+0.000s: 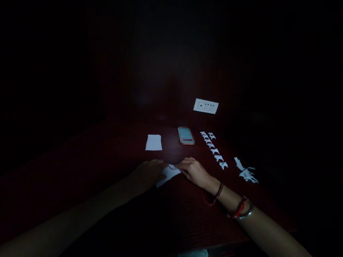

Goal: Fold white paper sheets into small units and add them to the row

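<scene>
My left hand (pixel 147 174) lies flat, its fingers (pixel 158 165) stretched out over the left end of the white paper (pixel 169 175). My right hand (pixel 194 171) meets the other end, its fingers (pixel 183 165) bunched at the edge. In this gloom I cannot tell if they pinch it or only press.

The paper sits on the worktop (pixel 107 185) between both hands. The wood looks smooth, so I think the sheet could slide under my palm. With so little light I could also misjudge an edge. A careless sweep of my right wrist might scatter the row of folded pieces (pixel 214 150) just right of my fingers, or the scraps (pixel 246 174) further right.

The worktop is dark reddish wood. Beyond my fingers lie a square sheet (pixel 153 142) and a small pack (pixel 185 135). A wall socket (pixel 205 106) sits behind them, and all else is black.
</scene>
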`<action>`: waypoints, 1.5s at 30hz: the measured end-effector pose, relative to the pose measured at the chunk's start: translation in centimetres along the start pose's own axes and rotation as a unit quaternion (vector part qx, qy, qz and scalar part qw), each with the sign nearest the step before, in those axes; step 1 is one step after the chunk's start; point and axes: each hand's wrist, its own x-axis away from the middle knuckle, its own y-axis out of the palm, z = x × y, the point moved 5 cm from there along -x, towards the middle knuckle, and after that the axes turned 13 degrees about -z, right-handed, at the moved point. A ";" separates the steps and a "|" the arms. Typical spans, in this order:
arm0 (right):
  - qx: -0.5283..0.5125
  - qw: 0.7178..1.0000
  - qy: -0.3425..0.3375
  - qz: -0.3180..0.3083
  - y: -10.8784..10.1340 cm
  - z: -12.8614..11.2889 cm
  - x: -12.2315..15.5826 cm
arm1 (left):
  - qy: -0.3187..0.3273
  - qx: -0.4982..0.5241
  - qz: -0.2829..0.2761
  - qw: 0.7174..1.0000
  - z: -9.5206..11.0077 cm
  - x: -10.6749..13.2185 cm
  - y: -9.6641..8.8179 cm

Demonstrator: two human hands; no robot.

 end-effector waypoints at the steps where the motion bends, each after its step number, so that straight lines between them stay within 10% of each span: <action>1: 0.008 1.000 -0.002 -0.007 0.0 -0.1 0.1 | -0.008 0.001 0.000 1.000 0.0 0.0 0.0; 45: -0.052 0.998 -0.004 -0.022 -2.0 -0.2 1.2 | 0.021 0.019 -0.042 0.999 0.5 0.3 0.2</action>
